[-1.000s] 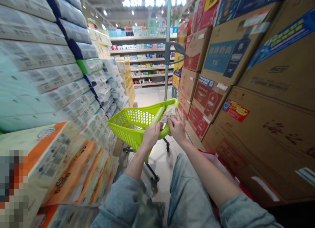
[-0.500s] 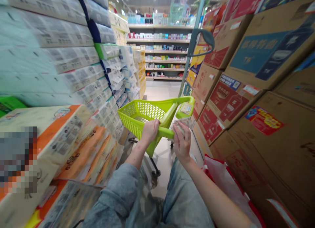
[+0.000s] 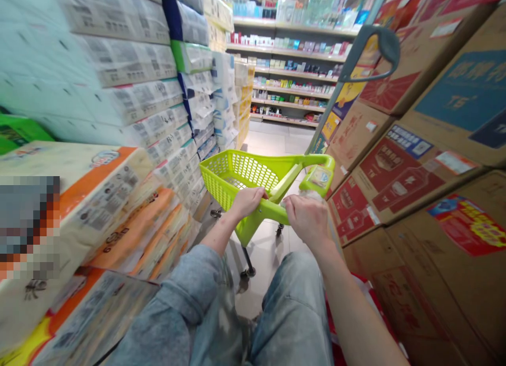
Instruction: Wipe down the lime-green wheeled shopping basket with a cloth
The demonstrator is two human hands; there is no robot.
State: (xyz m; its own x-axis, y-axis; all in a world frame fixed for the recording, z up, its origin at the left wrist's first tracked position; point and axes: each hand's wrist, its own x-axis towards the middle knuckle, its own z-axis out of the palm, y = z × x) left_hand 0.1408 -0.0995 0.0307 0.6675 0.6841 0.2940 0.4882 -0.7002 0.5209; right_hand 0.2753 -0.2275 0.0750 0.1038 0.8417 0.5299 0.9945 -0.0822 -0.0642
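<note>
A lime-green shopping cart (image 3: 253, 168) with a perforated plastic basket stands at an angle ahead of me. My left hand (image 3: 249, 201) is closed around the near handle bar (image 3: 272, 212), close to the basket. At the bar's right end my right hand (image 3: 307, 218) is closed over it, its fingers curled and partly hidden behind the knuckles. Just beyond the right knuckles shows something whitish and crumpled (image 3: 313, 195), too blurred to name. Behind that, a clear-covered label (image 3: 319, 176) sits on the cart's green far frame.
Wrapped paper packs (image 3: 130, 65) are stacked along the left, with orange packs (image 3: 130, 239) nearer me. Cardboard cartons (image 3: 399, 171) rise on the right. A slanted pole with a grey handle (image 3: 369, 55) leans there. Stocked shelves (image 3: 284, 78) stand at the aisle's far end.
The right hand's fingers, looser and more stretched before, have curled down over the bar's end. My view has swung, and the cart now appears slightly further right. The left hand keeps its hold.
</note>
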